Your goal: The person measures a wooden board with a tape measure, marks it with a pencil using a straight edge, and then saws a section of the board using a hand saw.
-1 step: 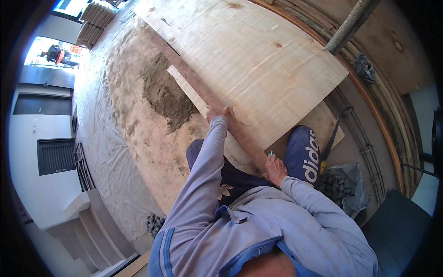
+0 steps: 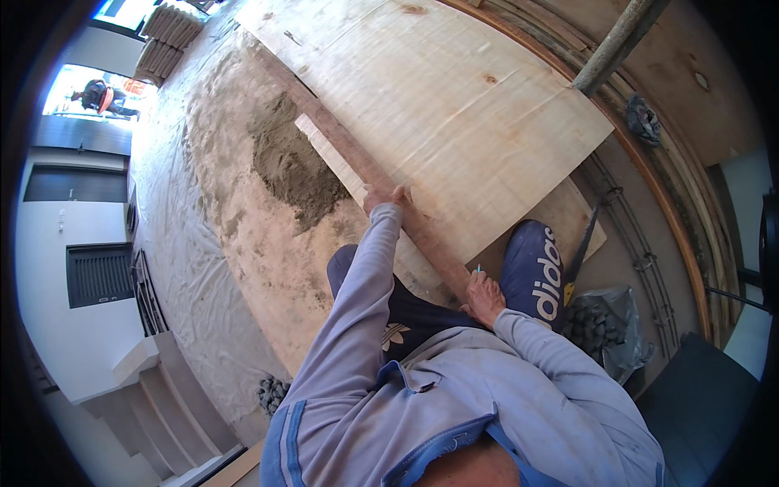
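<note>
A long reddish-brown wooden board [image 2: 349,146] lies slantwise over the edge of a large pale plywood sheet [image 2: 454,105]. My left hand [image 2: 385,197] is clamped across the board around its middle, thumb on one edge and fingers on the other. At the board's near end, beside my knee, my right hand [image 2: 484,299] is closed with its fingers curled. A thin turquoise-tipped stick [image 2: 479,269] pokes up from it; most of that stick is hidden by the fingers. A narrow pale wood strip [image 2: 329,152] shows along the board's left side.
Left of the board, a heap of grey-brown sand [image 2: 292,166] sits on a dusty sheet. Plastic film [image 2: 182,268] covers the floor farther left. To my right are a clear bag of dark lumps [image 2: 604,329], thin metal rods [image 2: 641,260] and a metal pole [image 2: 621,45].
</note>
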Demonstrator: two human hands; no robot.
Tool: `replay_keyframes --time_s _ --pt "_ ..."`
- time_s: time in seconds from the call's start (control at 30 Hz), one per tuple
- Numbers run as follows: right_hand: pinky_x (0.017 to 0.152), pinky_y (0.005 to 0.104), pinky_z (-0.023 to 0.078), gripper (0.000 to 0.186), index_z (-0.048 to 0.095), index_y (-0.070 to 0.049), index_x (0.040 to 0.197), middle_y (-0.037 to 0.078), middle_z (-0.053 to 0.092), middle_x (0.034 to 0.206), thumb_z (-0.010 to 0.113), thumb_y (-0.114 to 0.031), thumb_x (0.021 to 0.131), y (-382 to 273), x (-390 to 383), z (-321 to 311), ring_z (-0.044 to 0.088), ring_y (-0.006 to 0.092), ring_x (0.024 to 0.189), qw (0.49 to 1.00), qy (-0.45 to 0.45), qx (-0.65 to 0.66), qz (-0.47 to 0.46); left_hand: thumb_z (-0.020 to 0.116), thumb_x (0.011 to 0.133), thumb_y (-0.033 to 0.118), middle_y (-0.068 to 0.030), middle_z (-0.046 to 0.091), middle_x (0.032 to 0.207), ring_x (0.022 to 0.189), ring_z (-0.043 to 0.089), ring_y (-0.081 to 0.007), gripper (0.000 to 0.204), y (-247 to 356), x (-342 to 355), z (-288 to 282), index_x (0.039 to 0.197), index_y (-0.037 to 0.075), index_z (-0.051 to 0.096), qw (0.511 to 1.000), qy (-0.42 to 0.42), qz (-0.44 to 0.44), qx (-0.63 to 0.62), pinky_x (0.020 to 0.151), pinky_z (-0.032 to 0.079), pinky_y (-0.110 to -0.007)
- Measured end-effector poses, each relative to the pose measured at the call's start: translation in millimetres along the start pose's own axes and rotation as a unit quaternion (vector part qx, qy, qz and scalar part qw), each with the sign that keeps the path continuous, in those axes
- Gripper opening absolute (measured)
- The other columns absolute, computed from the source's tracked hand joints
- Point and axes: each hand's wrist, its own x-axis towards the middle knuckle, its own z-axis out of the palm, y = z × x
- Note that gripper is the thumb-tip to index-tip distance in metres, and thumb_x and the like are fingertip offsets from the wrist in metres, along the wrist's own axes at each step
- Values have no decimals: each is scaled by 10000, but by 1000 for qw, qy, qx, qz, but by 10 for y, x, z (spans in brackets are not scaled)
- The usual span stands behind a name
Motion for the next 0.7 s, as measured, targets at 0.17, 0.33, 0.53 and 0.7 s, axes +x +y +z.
replay_keyframes --time_s 0.17,0.33,0.53,0.7 --pt "744 405 409 634 470 74 1005 207 514 902 757 -329 609 113 39 286 564 323 782 996 41 -74 -28 775 566 494 -244 565 1099 1043 542 -367 1096 -106 57 94 1347 -31 215 999 8 51 -5 890 451 -389" --pt "722 387 348 415 580 10 802 180 542 825 709 -339 616 20 -46 -30 564 284 782 995 43 -63 -59 862 481 415 -242 156 1436 1287 289 -343 1248 -372 347 122 1394 5 116 979 -5 206 6 1058 304 -325" --pt "722 381 342 356 621 -8 717 158 555 775 710 -329 592 51 -23 -164 580 272 743 997 39 -58 -41 840 414 536 -247 -47 1457 1360 -59 -355 1403 122 360 -364 1393 -33 12 937 -113 251 214 1118 110 -335" --pt "726 386 347 399 569 2 857 143 596 777 670 -351 701 -29 34 -525 589 264 742 995 30 -66 -70 852 395 514 -224 -68 1465 1359 -58 -366 1419 19 466 -287 1402 -13 1 939 -103 224 241 1122 85 -364"
